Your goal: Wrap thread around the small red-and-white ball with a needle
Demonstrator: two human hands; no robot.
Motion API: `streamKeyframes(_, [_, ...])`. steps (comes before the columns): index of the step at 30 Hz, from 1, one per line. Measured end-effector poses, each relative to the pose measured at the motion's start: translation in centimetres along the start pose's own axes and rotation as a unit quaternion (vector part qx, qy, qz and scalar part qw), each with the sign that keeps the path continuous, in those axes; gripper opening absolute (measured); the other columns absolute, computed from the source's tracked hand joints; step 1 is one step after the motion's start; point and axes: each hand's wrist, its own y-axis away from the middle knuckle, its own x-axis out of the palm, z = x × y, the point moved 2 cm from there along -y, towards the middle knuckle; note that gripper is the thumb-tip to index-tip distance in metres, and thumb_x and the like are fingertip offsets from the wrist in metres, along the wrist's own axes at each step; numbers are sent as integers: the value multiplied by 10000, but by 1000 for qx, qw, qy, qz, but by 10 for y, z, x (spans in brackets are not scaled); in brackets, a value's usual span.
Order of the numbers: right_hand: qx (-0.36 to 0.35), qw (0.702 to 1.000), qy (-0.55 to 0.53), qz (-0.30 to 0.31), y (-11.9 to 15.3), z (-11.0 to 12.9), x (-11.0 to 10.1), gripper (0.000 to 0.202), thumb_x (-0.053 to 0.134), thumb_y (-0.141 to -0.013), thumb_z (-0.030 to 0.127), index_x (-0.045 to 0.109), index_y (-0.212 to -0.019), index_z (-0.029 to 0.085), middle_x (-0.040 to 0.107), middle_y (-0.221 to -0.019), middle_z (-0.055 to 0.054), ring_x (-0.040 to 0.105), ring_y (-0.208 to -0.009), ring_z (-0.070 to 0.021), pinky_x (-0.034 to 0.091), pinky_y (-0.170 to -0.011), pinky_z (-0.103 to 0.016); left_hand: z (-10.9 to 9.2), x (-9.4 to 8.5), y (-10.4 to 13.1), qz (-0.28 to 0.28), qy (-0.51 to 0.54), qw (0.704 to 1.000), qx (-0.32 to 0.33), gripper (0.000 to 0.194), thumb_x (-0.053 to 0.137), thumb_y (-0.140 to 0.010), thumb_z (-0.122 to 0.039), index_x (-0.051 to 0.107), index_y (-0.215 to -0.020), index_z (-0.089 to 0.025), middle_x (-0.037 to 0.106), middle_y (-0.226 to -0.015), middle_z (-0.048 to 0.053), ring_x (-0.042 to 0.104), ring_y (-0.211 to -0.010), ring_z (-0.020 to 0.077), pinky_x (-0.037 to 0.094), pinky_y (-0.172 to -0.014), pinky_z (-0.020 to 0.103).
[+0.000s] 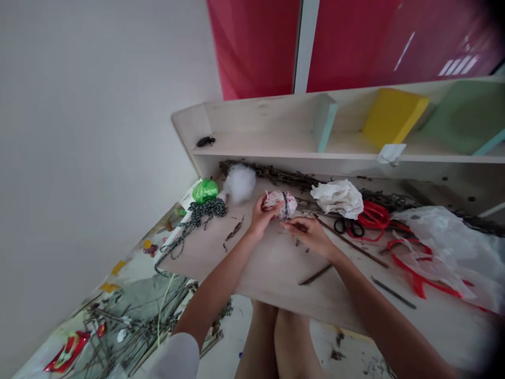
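My left hand (261,217) is wrapped round the side of a roundish white bundle with red marks (279,204). A dark cord (286,204) runs across the bundle's right part. Just below and to the right, my right hand (307,231) has its thumb and fingers pinched together near the bundle's lower edge. Whatever is between those fingertips is too small to make out. Behind the bundle lie thin brown twigs (272,173). A crumpled white paper or cloth (337,198) sits to its right, and a white fluffy wad (240,184) to its left.
Black-handled scissors (349,227) lie beside red ribbon (371,221) and a clear plastic bag (453,242). At the left are a green ball of plastic (205,191) and dark patterned cord (189,226). A shelf (268,145) borders the back; sticks (118,331) litter the floor.
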Motion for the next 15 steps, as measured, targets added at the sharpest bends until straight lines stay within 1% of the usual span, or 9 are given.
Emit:
streamKeyframes(2, [22,999,-43,-12,-1,3,-4,394,640,-726,571,637,-691,178,531,-535,10,409,-450,-98,305,-430,-245,-1,3,4,23,-33,999,9,648,856,-518,-305,618,-1105,-164,665,-1115,89,613,-1043,222,459,-954,345])
streamKeyframes(4, [54,993,-99,-31,-1,5,-11,399,652,-710,574,620,-676,178,492,-507,24,349,-417,-78,250,-397,-237,-1,5,6,52,-45,998,-4,664,849,-532,-317,619,-1137,-170,664,-1123,94,613,-1050,232,459,-954,352])
streamKeyframes(6, [76,980,-173,-61,-2,7,-20,388,684,-669,561,595,-661,183,459,-503,36,321,-416,-68,221,-389,-231,-1,6,8,89,-53,995,-12,661,839,-553,-327,618,-1160,-184,667,-1123,92,617,-1047,235,463,-948,359])
streamKeyframes(8, [97,964,-233,-78,-2,8,-30,363,703,-641,530,615,-746,193,435,-527,49,302,-423,-65,211,-391,-229,-1,6,8,114,-76,991,-9,664,844,-545,-316,625,-1158,-186,671,-1114,88,617,-1046,238,460,-949,362])
streamKeyframes(10, [102,953,-265,-107,-3,7,-40,345,685,-664,499,624,-841,209,405,-548,60,287,-434,-66,240,-404,-227,-2,7,8,128,-90,988,-7,669,854,-524,-302,636,-1145,-182,675,-1100,84,620,-1033,235,460,-942,353])
streamKeyframes(12, [97,945,-283,-128,-5,4,-50,329,663,-690,490,615,-874,221,365,-554,69,258,-433,-66,256,-412,-227,-3,7,10,144,-83,986,-28,647,847,-538,-306,642,-1140,-190,677,-1104,81,624,-1019,234,476,-909,345])
streamKeyframes(15, [88,940,-298,-142,-7,-6,-58,302,666,-687,476,593,-845,230,322,-552,75,226,-429,-70,227,-400,-229,-4,9,14,206,-69,971,-97,565,819,-590,-342,663,-1116,-209,685,-1109,84,638,-993,252,505,-844,349])
